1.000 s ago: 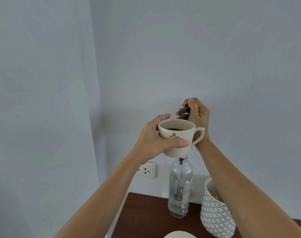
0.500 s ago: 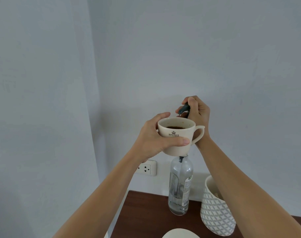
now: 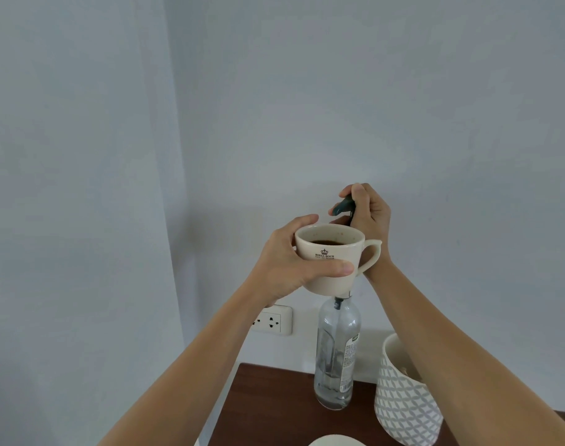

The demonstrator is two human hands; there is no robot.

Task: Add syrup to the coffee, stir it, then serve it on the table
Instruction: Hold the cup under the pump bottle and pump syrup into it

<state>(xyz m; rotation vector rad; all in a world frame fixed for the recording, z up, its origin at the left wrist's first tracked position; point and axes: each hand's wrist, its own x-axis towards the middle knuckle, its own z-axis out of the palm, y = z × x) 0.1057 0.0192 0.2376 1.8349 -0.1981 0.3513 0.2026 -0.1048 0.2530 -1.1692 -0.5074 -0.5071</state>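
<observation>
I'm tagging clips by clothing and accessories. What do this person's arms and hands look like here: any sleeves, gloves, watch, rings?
Both forearms are bare as far as the frame shows; no sleeve edge is visible. The left hand and the right hand wear no gloves. No watch, bracelet or ring shows on the visible sides of either wrist or on the fingers, and the nails look unpainted.

Two plain pale grey-blue painted walls meet at a vertical corner left of centre, evenly lit by soft light, with a faint shadow low on the far wall. A white rectangular wall socket plate sits low on the far wall, near the corner. Below it, a dark reddish-brown wooden table stands against that wall, its left edge running toward the bottom of the view
</observation>
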